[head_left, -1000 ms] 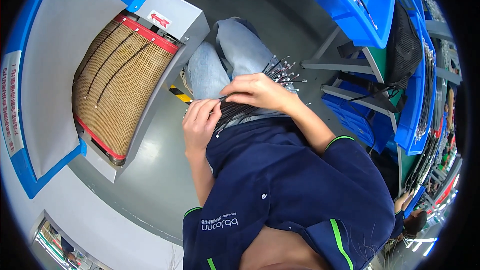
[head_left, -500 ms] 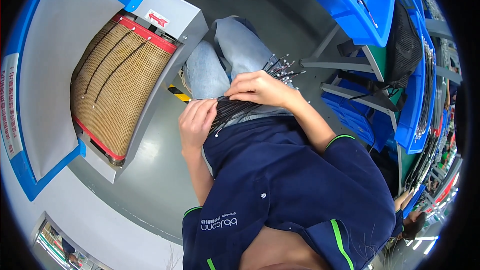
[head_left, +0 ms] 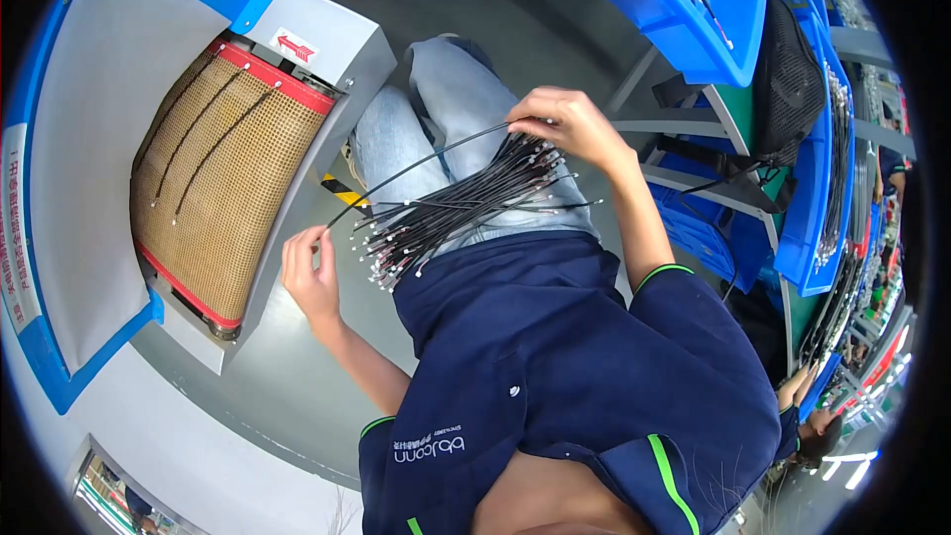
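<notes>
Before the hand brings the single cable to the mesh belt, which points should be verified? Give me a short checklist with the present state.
1. Left hand pinches the end of one black cable: ok.
2. That cable is fully free of the bundle: not ok, its far end sits at the right hand.
3. Right hand grips the bundle on the lap: ok.
4. Mesh belt has bare room: ok, only two cables lie there.
5. Belt is running: cannot tell.
</notes>
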Available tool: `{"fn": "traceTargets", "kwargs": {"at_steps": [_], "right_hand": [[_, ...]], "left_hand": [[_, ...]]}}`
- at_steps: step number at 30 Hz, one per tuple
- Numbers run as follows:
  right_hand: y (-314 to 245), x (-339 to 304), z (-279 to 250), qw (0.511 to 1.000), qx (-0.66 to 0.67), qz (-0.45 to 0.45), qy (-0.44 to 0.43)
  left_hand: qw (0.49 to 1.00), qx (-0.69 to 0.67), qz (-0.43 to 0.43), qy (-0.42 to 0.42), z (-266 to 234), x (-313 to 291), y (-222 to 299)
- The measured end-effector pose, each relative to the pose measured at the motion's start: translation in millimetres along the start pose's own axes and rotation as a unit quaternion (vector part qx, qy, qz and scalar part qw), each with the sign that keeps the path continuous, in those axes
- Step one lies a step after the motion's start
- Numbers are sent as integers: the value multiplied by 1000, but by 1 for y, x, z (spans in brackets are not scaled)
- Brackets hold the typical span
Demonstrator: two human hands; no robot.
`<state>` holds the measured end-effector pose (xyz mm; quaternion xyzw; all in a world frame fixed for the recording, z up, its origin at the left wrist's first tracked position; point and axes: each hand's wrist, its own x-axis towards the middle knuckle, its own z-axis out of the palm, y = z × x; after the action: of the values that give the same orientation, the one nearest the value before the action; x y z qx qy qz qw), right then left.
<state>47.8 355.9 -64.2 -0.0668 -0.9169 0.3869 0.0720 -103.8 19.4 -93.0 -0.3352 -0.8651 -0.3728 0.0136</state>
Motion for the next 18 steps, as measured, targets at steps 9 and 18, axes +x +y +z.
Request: {"fn": "traceTargets", "kwargs": {"at_steps": [9, 18], "right_hand": [[0, -1, -1, 997, 67, 22, 5], [-2, -4, -1, 995, 81, 50, -2]], "left_hand": [[1000, -1, -30, -1, -2, -6, -7], [999, 6, -29, 17, -2, -11, -10]]}}
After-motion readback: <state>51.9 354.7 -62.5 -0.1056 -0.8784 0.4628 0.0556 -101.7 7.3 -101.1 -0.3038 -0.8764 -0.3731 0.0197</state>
